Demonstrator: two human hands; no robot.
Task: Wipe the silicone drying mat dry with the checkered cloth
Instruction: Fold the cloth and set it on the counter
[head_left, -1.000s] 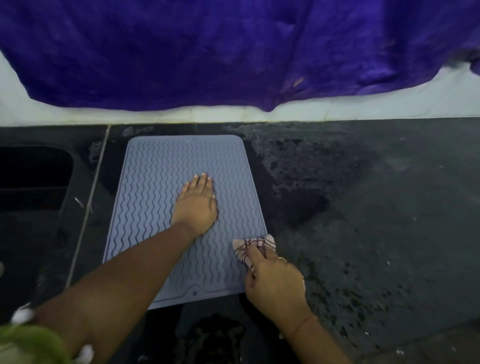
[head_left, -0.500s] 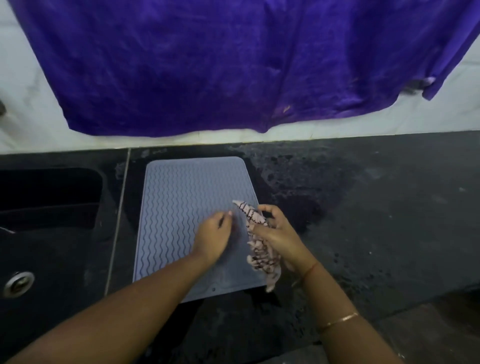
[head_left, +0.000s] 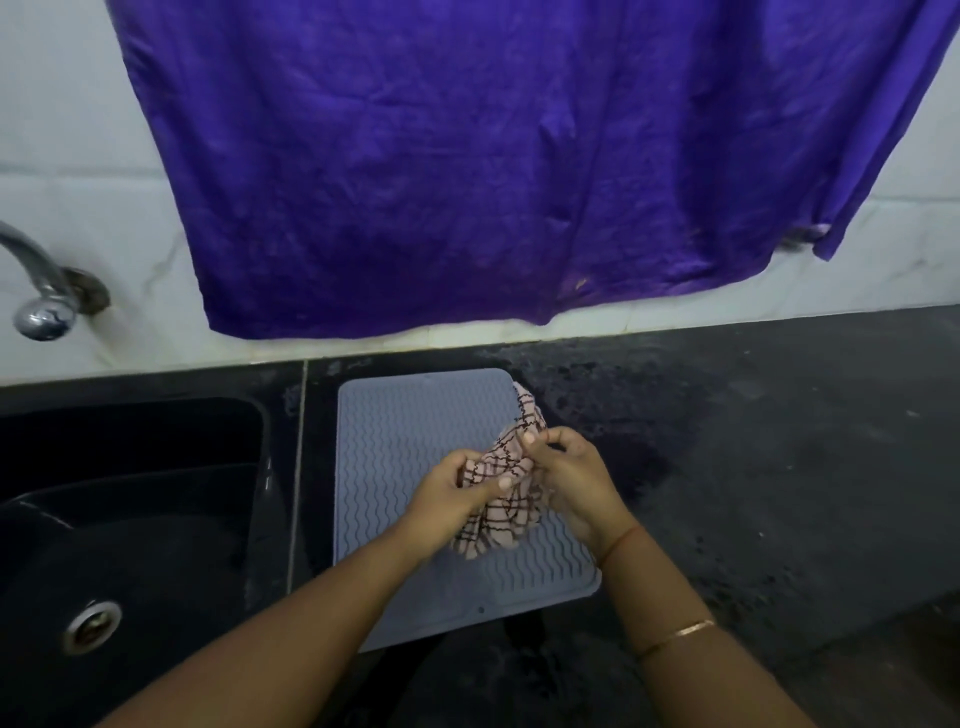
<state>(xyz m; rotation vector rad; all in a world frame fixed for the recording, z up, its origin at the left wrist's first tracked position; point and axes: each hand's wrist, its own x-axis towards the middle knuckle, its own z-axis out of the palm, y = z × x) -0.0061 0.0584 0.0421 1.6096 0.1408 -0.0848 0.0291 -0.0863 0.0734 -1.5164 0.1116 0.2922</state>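
A grey silicone drying mat (head_left: 395, 452) with wavy ridges lies flat on the black counter, just right of the sink. Above its right half I hold the checkered cloth (head_left: 506, 499), pinkish with dark lines, bunched up and lifted off the mat. My left hand (head_left: 452, 493) grips the cloth's left side, thumb on top. My right hand (head_left: 571, 478) pinches the cloth's upper right part. One corner of the cloth sticks up past the mat's far right edge. The hands and cloth hide part of the mat.
A black sink (head_left: 130, 519) with a metal drain (head_left: 92, 626) lies to the left, a chrome tap (head_left: 39, 291) above it. A purple cloth (head_left: 467, 156) hangs on the white tiled wall. The dark counter (head_left: 753, 467) to the right shows wet patches.
My left hand left the mat and took hold of the cloth. My right hand lifted the cloth off the mat's near right edge. The view tilted up, showing the tap.
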